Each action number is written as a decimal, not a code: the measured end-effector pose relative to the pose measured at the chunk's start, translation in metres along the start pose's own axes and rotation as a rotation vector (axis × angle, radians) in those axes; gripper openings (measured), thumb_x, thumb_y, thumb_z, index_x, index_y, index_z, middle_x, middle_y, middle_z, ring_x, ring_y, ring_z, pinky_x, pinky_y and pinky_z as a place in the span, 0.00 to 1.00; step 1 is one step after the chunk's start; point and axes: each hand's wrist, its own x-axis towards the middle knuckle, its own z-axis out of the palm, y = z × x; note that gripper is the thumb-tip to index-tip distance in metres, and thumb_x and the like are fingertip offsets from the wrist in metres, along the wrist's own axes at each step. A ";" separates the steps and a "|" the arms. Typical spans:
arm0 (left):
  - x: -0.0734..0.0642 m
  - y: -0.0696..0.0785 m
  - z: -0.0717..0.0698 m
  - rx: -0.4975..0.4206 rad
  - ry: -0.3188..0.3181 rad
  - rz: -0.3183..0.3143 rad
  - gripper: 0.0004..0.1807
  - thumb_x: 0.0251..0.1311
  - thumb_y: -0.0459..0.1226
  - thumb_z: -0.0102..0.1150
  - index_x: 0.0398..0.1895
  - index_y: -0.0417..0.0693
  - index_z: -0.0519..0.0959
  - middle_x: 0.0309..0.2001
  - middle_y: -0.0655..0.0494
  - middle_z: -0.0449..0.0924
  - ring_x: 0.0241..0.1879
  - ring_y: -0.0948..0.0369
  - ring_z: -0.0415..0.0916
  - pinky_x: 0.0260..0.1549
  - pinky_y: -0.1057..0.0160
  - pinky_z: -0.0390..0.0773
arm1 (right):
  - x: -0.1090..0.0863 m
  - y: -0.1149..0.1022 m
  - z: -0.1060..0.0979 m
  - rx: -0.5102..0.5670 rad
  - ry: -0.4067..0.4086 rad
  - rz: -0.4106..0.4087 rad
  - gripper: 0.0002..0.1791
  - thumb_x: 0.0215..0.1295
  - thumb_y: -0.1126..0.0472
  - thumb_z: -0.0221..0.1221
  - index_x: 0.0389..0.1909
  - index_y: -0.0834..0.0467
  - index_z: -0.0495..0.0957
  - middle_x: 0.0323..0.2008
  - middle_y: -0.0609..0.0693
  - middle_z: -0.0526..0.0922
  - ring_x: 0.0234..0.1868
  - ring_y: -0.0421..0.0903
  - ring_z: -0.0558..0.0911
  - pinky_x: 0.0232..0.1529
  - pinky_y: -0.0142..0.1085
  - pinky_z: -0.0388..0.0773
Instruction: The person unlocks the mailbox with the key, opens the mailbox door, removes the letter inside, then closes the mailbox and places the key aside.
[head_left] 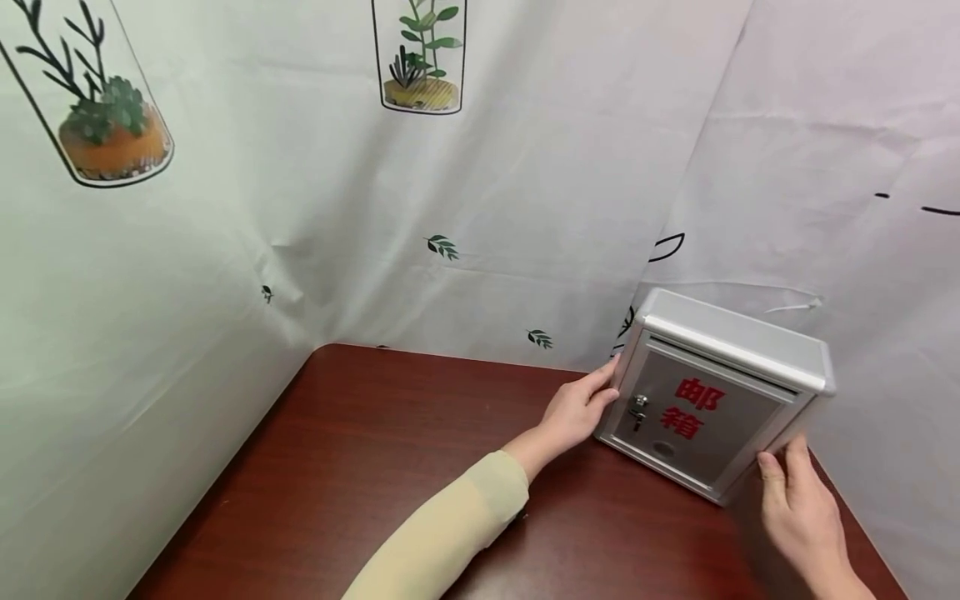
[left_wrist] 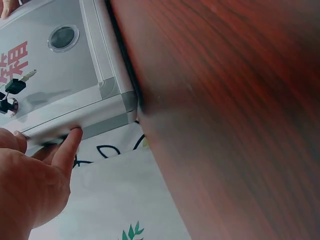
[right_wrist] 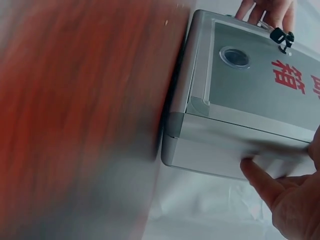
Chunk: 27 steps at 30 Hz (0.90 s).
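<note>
A silver metal mailbox (head_left: 731, 446) with red characters on its front panel stands at the right of the tabletop, its slot along the upper front edge. In its lock, near the left side, sits a key (head_left: 637, 412), which also shows as a dark-headed key (left_wrist: 16, 86) in the left wrist view. My left hand (head_left: 572, 410) holds the mailbox's left side, thumb near the front edge. On the opposite side, my right hand (head_left: 804, 504) holds it low down, thumb toward the front. A round window (right_wrist: 235, 57) marks the lower front panel.
The dark red-brown wooden table (head_left: 390, 450) ends against a white curtain (head_left: 480, 183) printed with leaves and potted plants. This cloth also hangs close behind the mailbox and along both sides of the table.
</note>
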 end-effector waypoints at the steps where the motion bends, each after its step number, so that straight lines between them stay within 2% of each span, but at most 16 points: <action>1: -0.002 0.000 -0.003 -0.002 0.003 0.000 0.33 0.87 0.47 0.57 0.88 0.78 0.62 0.78 0.64 0.74 0.75 0.67 0.73 0.70 0.61 0.77 | 0.000 -0.002 0.002 0.005 -0.001 -0.001 0.33 0.90 0.63 0.50 0.89 0.55 0.56 0.69 0.76 0.74 0.78 0.32 0.62 0.68 0.61 0.64; 2: -0.004 0.000 -0.006 -0.003 0.009 0.003 0.33 0.87 0.47 0.57 0.88 0.78 0.63 0.78 0.64 0.74 0.75 0.66 0.73 0.70 0.60 0.78 | 0.001 -0.004 0.003 0.012 0.003 -0.007 0.33 0.90 0.63 0.51 0.90 0.53 0.56 0.69 0.75 0.75 0.76 0.27 0.61 0.70 0.57 0.65; 4: -0.007 0.000 -0.012 0.002 0.020 0.009 0.33 0.86 0.47 0.57 0.88 0.77 0.63 0.77 0.63 0.75 0.75 0.65 0.74 0.70 0.60 0.78 | 0.002 -0.009 0.007 0.024 0.010 -0.022 0.35 0.89 0.64 0.52 0.91 0.49 0.56 0.70 0.75 0.75 0.74 0.23 0.61 0.77 0.41 0.64; 5: -0.009 0.000 -0.015 0.003 0.027 0.016 0.33 0.86 0.46 0.58 0.88 0.76 0.64 0.77 0.62 0.76 0.74 0.65 0.74 0.70 0.59 0.78 | 0.003 -0.011 0.009 0.031 0.013 -0.030 0.37 0.89 0.64 0.52 0.92 0.47 0.54 0.72 0.74 0.75 0.70 0.15 0.57 0.77 0.30 0.60; 6: -0.011 -0.001 -0.018 0.004 0.036 0.024 0.33 0.86 0.46 0.58 0.88 0.74 0.64 0.77 0.61 0.76 0.74 0.64 0.75 0.70 0.59 0.78 | 0.004 -0.013 0.011 0.038 0.015 -0.042 0.38 0.89 0.64 0.53 0.92 0.45 0.53 0.73 0.74 0.74 0.69 0.14 0.57 0.74 0.22 0.55; 8: -0.016 -0.002 -0.025 0.009 0.052 0.034 0.32 0.86 0.46 0.58 0.88 0.72 0.65 0.77 0.60 0.76 0.74 0.64 0.75 0.70 0.58 0.78 | 0.007 -0.018 0.015 0.056 0.017 -0.068 0.40 0.88 0.65 0.53 0.93 0.44 0.51 0.75 0.74 0.73 0.66 0.10 0.56 0.69 0.15 0.50; 12: -0.025 -0.005 -0.039 0.003 0.082 0.044 0.33 0.86 0.44 0.59 0.88 0.69 0.66 0.78 0.61 0.75 0.74 0.63 0.75 0.70 0.58 0.78 | 0.014 -0.028 0.022 0.074 0.000 -0.112 0.42 0.88 0.66 0.54 0.93 0.44 0.50 0.77 0.72 0.71 0.68 0.11 0.56 0.66 0.13 0.49; 18: -0.038 -0.011 -0.055 -0.013 0.120 0.029 0.32 0.84 0.42 0.61 0.87 0.65 0.69 0.78 0.64 0.74 0.75 0.62 0.75 0.71 0.55 0.78 | 0.019 -0.041 0.033 0.094 -0.017 -0.150 0.42 0.87 0.67 0.55 0.93 0.45 0.51 0.74 0.73 0.74 0.67 0.10 0.57 0.62 0.10 0.50; 27: -0.058 -0.022 -0.079 -0.003 0.195 0.034 0.32 0.83 0.40 0.63 0.86 0.59 0.71 0.77 0.59 0.76 0.74 0.60 0.76 0.70 0.52 0.79 | 0.025 -0.061 0.053 0.146 -0.043 -0.189 0.43 0.86 0.68 0.57 0.93 0.45 0.52 0.72 0.72 0.78 0.67 0.10 0.59 0.63 0.09 0.53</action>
